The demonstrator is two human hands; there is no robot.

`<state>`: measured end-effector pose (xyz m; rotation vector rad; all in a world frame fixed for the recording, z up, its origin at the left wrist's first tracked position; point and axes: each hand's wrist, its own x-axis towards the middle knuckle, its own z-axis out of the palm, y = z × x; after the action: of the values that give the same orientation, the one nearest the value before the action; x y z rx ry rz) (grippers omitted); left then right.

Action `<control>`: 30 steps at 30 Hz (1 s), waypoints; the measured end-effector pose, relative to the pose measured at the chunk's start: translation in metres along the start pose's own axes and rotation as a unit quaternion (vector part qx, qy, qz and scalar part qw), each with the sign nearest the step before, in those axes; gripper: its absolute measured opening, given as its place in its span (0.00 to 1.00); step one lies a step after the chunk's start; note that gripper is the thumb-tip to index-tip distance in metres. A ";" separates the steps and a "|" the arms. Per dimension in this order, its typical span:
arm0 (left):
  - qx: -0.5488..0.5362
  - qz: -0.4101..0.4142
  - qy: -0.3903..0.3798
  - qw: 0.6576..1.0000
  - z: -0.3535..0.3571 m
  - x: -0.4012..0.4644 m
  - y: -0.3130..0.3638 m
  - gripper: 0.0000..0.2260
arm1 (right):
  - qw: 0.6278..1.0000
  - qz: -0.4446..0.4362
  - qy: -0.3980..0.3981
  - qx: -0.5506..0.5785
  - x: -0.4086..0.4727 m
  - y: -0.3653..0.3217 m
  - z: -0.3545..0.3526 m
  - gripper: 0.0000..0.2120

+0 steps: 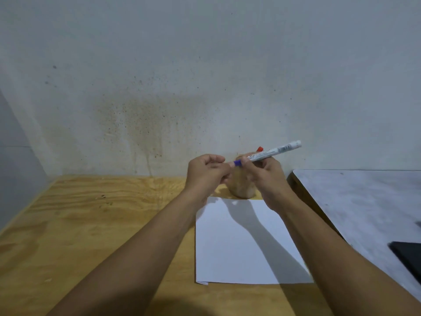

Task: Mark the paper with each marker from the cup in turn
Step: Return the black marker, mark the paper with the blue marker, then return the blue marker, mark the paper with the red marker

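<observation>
Holding the marker (pixel 268 153) in my right hand (pixel 262 176), barrel angled up-right, left fingers (pixel 218 166) pinch its blue cap end above the blank paper (pixel 241 242).

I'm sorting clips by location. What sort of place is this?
Probably a bare workroom or makeshift desk corner: a raw plywood table, a stained wall, and a grey side table.

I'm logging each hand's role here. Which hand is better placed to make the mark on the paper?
The right hand: it holds the marker by its barrel above the paper. The left hand only pinches at its blue end.
</observation>
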<state>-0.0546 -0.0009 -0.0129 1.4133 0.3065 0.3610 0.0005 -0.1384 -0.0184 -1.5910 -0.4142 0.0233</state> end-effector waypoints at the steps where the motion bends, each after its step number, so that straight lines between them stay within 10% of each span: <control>1: 0.061 0.030 0.030 0.997 0.004 0.004 -0.002 0.09 | 0.999 -0.006 0.028 -0.020 0.007 -0.002 -0.010 0.06; 7: 0.360 0.174 0.007 0.917 0.009 0.020 -0.015 0.11 | 0.917 -0.003 0.039 -0.397 0.047 -0.038 -0.071 0.10; 15: 0.534 0.314 -0.108 0.777 0.016 0.024 -0.031 0.17 | 0.871 -0.050 0.009 -0.489 0.071 -0.066 -0.070 0.14; 23: 0.547 0.343 -0.106 0.756 0.014 0.030 -0.033 0.19 | 0.858 -0.070 -0.056 -0.505 0.100 -0.032 -0.029 0.15; 30: 0.562 0.316 -0.123 0.754 0.010 0.031 -0.031 0.20 | 0.882 -0.040 0.059 -0.466 0.100 0.003 -0.024 0.23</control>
<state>-0.0204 -0.0008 -0.0422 2.7526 -0.2749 0.5697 0.1008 -0.1344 0.0044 -2.5063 -0.4164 -0.3904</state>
